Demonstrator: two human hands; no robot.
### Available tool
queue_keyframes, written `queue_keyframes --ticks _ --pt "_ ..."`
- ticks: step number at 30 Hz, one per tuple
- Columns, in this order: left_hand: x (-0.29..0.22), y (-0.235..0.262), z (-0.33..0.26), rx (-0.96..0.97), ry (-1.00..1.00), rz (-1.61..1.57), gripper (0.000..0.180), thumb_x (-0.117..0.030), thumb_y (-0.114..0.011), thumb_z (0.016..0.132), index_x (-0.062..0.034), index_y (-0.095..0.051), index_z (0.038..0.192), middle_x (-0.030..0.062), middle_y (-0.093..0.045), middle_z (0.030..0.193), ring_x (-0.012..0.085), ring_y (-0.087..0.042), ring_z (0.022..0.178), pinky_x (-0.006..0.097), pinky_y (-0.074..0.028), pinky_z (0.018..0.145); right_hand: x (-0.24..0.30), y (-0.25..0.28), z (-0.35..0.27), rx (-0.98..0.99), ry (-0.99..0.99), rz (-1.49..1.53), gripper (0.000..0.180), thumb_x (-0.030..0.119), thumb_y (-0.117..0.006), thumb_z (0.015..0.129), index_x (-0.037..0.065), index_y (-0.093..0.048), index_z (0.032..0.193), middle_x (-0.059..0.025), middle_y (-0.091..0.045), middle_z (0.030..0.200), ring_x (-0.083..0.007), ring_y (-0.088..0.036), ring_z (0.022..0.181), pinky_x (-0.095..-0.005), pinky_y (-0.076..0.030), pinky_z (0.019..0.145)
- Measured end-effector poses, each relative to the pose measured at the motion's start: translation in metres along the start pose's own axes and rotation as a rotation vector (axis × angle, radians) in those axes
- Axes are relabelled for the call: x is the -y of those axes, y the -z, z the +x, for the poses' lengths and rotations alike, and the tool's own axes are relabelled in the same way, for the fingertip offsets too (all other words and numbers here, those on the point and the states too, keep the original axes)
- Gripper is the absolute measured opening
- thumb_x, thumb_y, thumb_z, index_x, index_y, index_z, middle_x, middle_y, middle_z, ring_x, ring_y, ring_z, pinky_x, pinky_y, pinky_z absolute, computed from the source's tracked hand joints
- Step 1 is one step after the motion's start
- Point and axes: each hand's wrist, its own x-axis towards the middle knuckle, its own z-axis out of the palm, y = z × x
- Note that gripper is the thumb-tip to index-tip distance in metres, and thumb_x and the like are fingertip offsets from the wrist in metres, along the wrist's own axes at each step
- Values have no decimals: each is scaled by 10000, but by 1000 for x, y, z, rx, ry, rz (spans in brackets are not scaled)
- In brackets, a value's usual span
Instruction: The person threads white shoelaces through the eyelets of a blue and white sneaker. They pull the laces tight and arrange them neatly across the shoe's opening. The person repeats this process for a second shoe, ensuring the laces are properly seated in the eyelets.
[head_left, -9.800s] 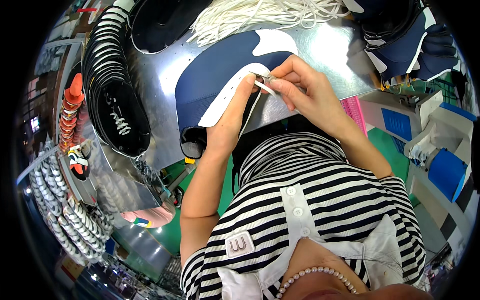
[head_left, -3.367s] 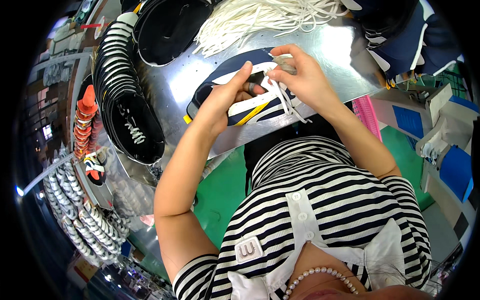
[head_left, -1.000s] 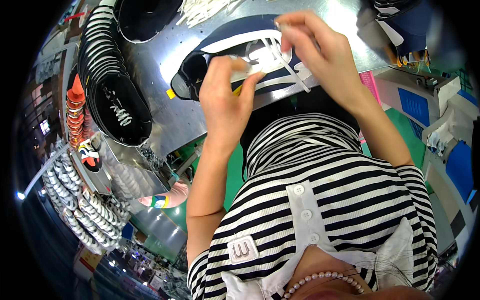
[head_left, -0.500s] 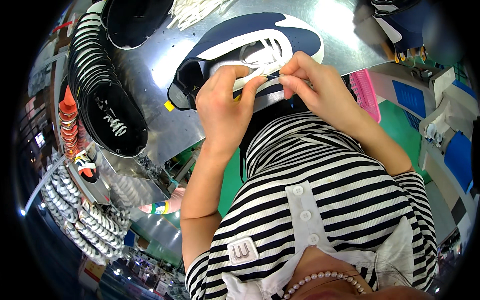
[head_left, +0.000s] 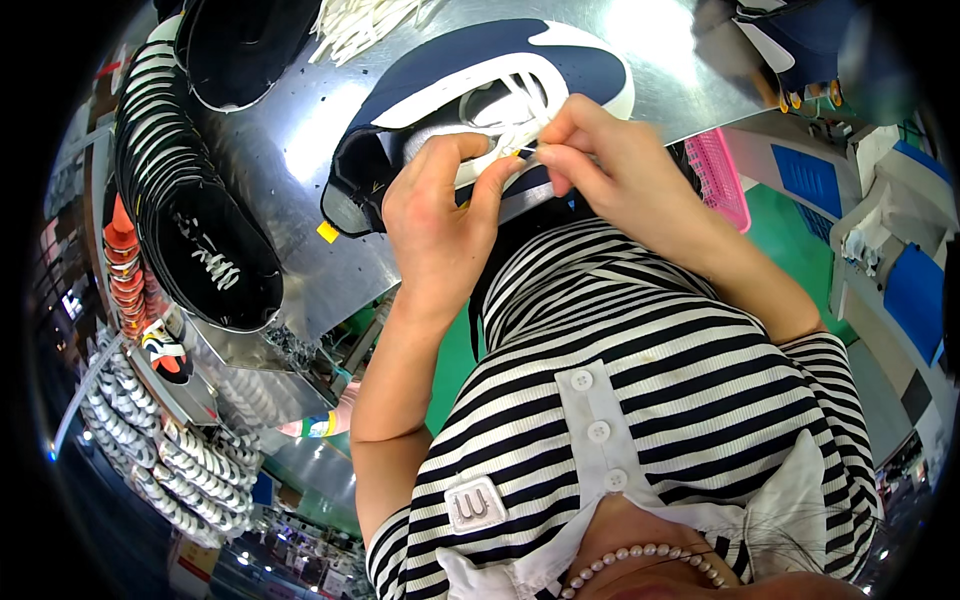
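Note:
A navy and white shoe upper lies on its side on the metal table, its toe to the right and its heel, with a yellow tab, to the left. White laces cross its throat. My left hand is closed on the near white eyelet edge, thumb in front and fingers curled over into the opening. Just right of that thumb, my right hand pinches a thin white lace at the same edge. The fingertips hide most of the strand and the eyelet there.
A long nested row of black and white uppers stands at left, ending in a black upper. Another dark upper sits behind. Loose white laces lie at the far edge. A pink basket hangs beyond the table's right edge.
The whole view has shifted slightly, moving the scene leftward. My right fingertips have come a little closer to my left thumb. Both hands keep their pinch at the eyelet edge.

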Motion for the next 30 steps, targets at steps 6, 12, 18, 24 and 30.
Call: queue_keyframes --ticks 6,12,18,24,30 --pt "4 -1 -10 -29 -53 -1 210 -108 -781 798 -27 -616 897 119 -640 801 301 -611 666 369 -468 588 -3 0 10 10 115 -225 215 226 -595 945 21 -534 967 -148 -641 692 -324 -655 694 -410 -496 659" --pt "9 -6 -18 -128 -363 145 292 -44 -817 733 -55 -570 888 87 -564 733 282 -532 625 375 -408 561 44 25 22 131 456 -368 196 168 -648 863 63 -604 1022 -110 -686 780 -299 -673 741 -398 -509 677" --pt "13 -1 -21 -103 -430 94 305 -28 -816 723 -58 -560 886 83 -560 731 272 -530 629 369 -402 560 26 16 41 270 401 -392 152 155 -661 835 68 -692 956 -114 -703 813 -297 -677 791 -402 -519 688" --pt "13 10 -29 22 -196 -19 408 -87 -812 773 -17 -518 1046 108 -608 793 261 -600 693 345 -465 615 60 58 52 -69 490 139 128 63 -654 899 -20 -707 981 -79 -728 913 -154 -701 843 -316 -568 806" --pt "0 19 -7 -33 425 -533 665 -158 -794 827 21 -386 1320 157 -662 948 188 -660 768 296 -539 714 30 7 61 192 185 114 100 104 -709 874 22 -670 915 34 -635 833 -55 -559 786 -215 -448 707"
